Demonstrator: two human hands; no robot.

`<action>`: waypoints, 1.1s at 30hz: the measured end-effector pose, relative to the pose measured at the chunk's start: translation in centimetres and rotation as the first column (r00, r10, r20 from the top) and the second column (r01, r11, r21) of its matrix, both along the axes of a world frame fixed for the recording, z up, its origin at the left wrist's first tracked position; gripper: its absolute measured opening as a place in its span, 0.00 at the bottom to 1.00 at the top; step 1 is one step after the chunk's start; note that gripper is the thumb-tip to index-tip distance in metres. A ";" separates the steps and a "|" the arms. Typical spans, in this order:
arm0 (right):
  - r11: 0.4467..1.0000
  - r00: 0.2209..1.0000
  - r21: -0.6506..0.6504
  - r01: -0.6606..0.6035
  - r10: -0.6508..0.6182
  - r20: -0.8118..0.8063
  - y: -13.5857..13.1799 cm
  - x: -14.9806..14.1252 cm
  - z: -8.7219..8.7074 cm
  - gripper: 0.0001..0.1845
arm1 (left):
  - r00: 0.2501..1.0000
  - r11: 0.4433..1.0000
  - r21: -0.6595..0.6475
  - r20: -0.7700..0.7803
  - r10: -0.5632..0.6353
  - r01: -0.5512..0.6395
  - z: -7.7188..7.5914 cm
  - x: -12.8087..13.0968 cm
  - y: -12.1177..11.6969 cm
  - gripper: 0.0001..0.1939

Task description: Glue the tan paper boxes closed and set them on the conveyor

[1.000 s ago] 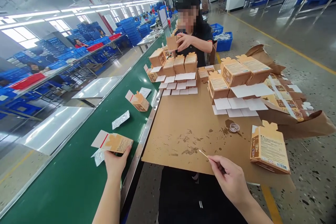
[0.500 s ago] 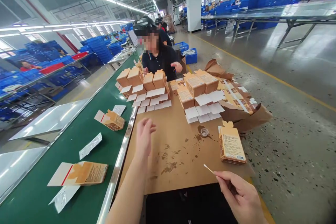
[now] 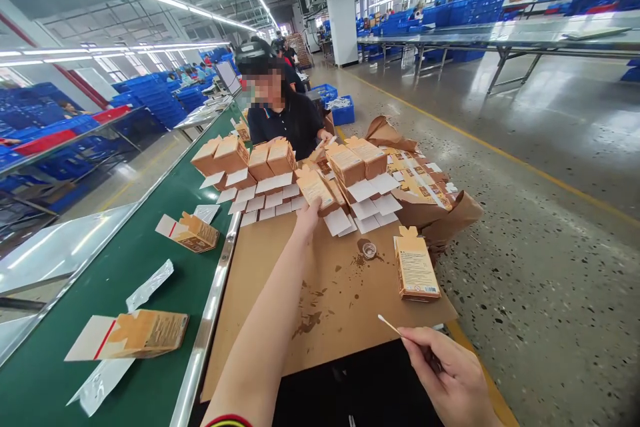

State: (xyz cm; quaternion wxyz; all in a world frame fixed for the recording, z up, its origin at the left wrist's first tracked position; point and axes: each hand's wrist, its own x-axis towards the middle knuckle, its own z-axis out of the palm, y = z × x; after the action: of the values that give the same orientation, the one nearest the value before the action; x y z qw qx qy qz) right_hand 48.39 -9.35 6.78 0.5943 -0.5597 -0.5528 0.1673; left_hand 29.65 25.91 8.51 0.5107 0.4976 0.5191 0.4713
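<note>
My left hand (image 3: 307, 215) reaches out to the stacked boxes and grips a small tan carton (image 3: 316, 188) at its near end, its white flap hanging to the right. Between the thumb and fingers of my right hand (image 3: 447, 370) is a cotton swab (image 3: 390, 325), white tip pointing up and left. A single carton (image 3: 417, 265) with printed text lies beyond that hand, on the right of the brown cardboard sheet (image 3: 260, 273). A small clear round dish (image 3: 369, 251) stands among wet spots on the cardboard.
Stacked cartons (image 3: 260, 180) with white flaps stand at the back. On the green belt (image 3: 165, 293) at left lie two open cartons and silvery packets (image 3: 149, 285). A metal rail (image 3: 210, 307) edges the belt. A co-worker (image 3: 285, 113) is behind the stacks. Torn brown paper (image 3: 450, 217) lies at right.
My left hand has moved forward and right from above the cardboard to the stacks and taken hold of a carton. My right hand still holds the swab. The view has shifted right.
</note>
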 end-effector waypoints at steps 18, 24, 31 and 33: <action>0.870 0.663 -0.292 -0.397 0.492 0.564 7.2 -8.3 -7.8 0.19 | 0.980 0.963 -0.198 0.038 0.195 -0.184 -4.5 -12.0 -20.2 0.45; 0.855 0.623 -0.360 -0.374 0.519 0.585 8.1 -7.2 -7.7 0.17 | 0.983 0.969 -0.180 0.046 0.180 -0.169 -4.4 -11.7 -20.6 0.46; 0.902 0.703 -0.296 -0.315 0.431 0.566 7.7 -5.9 -6.9 0.16 | 0.984 0.977 -0.124 -0.007 0.177 -0.176 -5.9 -11.8 -21.4 0.49; 0.928 0.772 -0.240 -0.284 0.369 0.518 6.4 -5.0 -6.2 0.17 | 0.977 0.978 -0.062 -0.092 0.193 -0.199 -6.4 -11.6 -22.3 0.49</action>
State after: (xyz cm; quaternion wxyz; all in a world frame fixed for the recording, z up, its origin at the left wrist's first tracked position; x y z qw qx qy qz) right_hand 43.40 -2.92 0.55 0.3270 -0.5215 -0.7757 0.1392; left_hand 18.02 3.57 2.12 0.4563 0.4452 0.6033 0.4791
